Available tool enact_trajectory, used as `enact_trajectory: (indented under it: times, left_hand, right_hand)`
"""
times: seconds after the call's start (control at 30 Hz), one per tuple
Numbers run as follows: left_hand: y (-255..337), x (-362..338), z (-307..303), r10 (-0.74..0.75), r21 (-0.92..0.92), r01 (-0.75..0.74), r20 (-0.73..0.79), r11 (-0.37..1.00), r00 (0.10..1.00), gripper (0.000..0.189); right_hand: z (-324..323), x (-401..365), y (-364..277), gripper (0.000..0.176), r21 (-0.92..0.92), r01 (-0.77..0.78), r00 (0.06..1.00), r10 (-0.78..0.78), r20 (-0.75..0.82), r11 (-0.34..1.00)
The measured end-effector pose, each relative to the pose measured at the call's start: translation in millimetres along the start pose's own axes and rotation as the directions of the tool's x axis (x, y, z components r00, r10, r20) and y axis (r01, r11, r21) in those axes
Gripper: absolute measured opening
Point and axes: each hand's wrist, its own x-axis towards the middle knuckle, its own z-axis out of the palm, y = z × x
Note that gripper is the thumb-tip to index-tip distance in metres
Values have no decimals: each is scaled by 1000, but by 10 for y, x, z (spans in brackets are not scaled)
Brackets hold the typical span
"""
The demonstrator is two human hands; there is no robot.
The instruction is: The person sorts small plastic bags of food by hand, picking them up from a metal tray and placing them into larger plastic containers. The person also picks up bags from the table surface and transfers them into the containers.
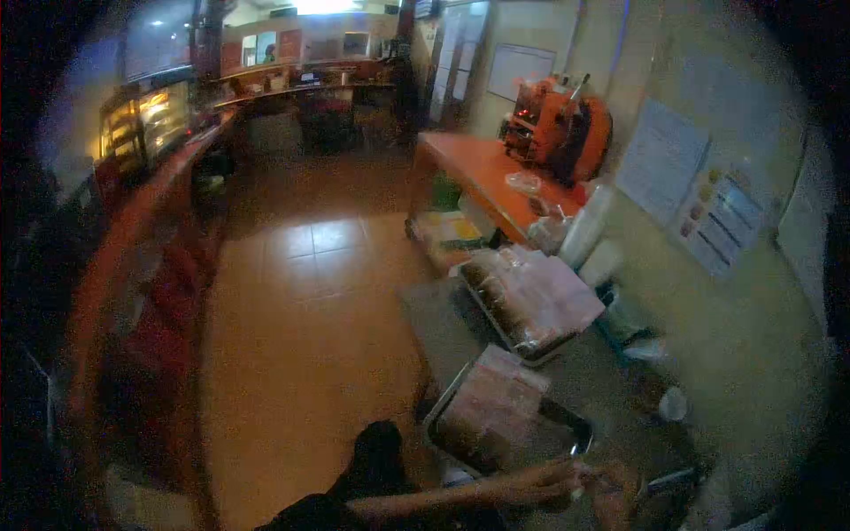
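At the near edge of the grey table (443,319), the left hand (553,482) and right hand (615,500) met over a small pale object (581,472). Blur hid whether either hand was gripping it. Just beside them stood a shallow metal tray (575,429) bearing a soft plastic-wrapped packet (496,403). The film was probably light and slippery, so the tray's stiff rim looked the safer hold. A second metal tray (482,305) of clear bagged goods (540,296) crowded the far edge, and a small pale container (673,403) stood near the wall-side edge.

No legible writing, even on the blurred wall posters (699,190)
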Motion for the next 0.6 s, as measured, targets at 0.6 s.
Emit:
enact_trajectory:
  times: [0.6]
  left_hand:
    - [250,-226,85,-573,563,403,160,722,804,36]
  right_hand:
    - [677,860,314,23,-360,64,997,-74,-15,931]
